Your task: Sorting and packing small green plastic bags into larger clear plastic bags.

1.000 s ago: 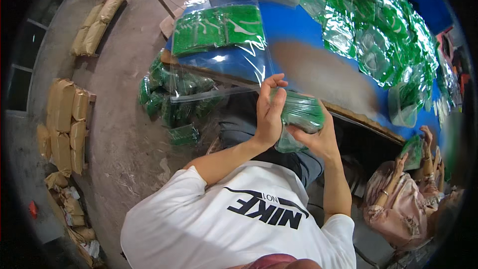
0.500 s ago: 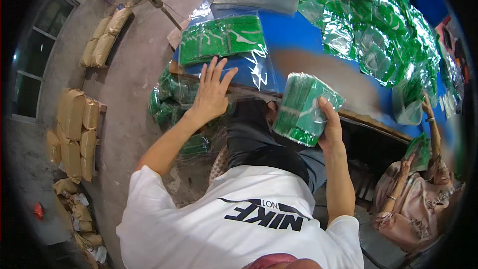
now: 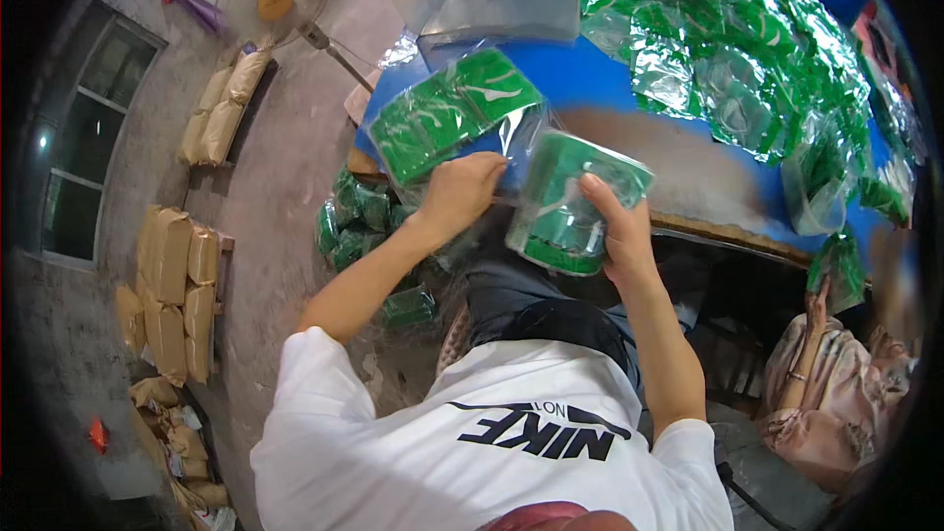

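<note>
I see the right hand (image 3: 618, 231) clamped on a stack of green packets (image 3: 572, 199). The left hand (image 3: 460, 192) grips a clear bag (image 3: 454, 113) at the near left edge of the blue table (image 3: 610, 88).

Clear bag of green packets (image 3: 454, 113) flat on blue counter (image 3: 590, 88); green bundle (image 3: 570, 202) beside it; shiny green heap (image 3: 747, 49) far right; brown parcels (image 3: 172, 285) on floor.

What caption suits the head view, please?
Right hand holds a stack of green packets; left hand grips a clear bag.
</note>
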Motion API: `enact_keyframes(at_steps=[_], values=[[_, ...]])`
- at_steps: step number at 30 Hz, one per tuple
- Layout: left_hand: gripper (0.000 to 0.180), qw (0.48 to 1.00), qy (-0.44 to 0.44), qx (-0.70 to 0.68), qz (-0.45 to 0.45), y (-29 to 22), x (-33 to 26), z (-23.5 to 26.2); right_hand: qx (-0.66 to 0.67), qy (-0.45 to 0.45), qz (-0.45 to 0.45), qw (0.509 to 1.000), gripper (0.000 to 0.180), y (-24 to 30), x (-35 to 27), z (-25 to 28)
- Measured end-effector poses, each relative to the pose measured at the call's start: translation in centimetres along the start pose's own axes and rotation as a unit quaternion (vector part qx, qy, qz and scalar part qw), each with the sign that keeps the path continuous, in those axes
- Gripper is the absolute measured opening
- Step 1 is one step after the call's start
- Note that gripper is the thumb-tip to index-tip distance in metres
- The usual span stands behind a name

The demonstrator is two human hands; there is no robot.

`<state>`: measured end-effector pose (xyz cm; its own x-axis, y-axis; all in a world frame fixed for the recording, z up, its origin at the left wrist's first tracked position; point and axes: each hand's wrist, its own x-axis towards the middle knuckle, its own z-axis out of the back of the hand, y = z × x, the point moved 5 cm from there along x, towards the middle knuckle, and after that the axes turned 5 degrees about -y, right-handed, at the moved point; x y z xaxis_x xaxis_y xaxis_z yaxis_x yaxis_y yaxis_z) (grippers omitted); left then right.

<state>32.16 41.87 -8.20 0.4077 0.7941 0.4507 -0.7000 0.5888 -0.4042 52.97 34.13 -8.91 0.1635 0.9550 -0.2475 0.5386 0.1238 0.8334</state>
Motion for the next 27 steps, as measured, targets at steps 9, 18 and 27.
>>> enact_keyframes(at_steps=[9,18,27], values=[[0.021,0.989,0.062,-0.069,0.113,0.2,2.5,-0.3,-0.117,-0.031,-0.09,0.989,0.037,2.1,1.7,1.8],[0.008,0.998,-0.063,0.007,0.015,-3.9,4.5,3.2,0.009,0.075,-0.228,0.971,0.034,-2.5,4.0,-2.2],[0.006,0.997,-0.063,-0.031,-0.03,-7.2,5.6,4.8,0.012,0.134,-0.189,0.973,0.037,-1.9,6.0,-6.1]])
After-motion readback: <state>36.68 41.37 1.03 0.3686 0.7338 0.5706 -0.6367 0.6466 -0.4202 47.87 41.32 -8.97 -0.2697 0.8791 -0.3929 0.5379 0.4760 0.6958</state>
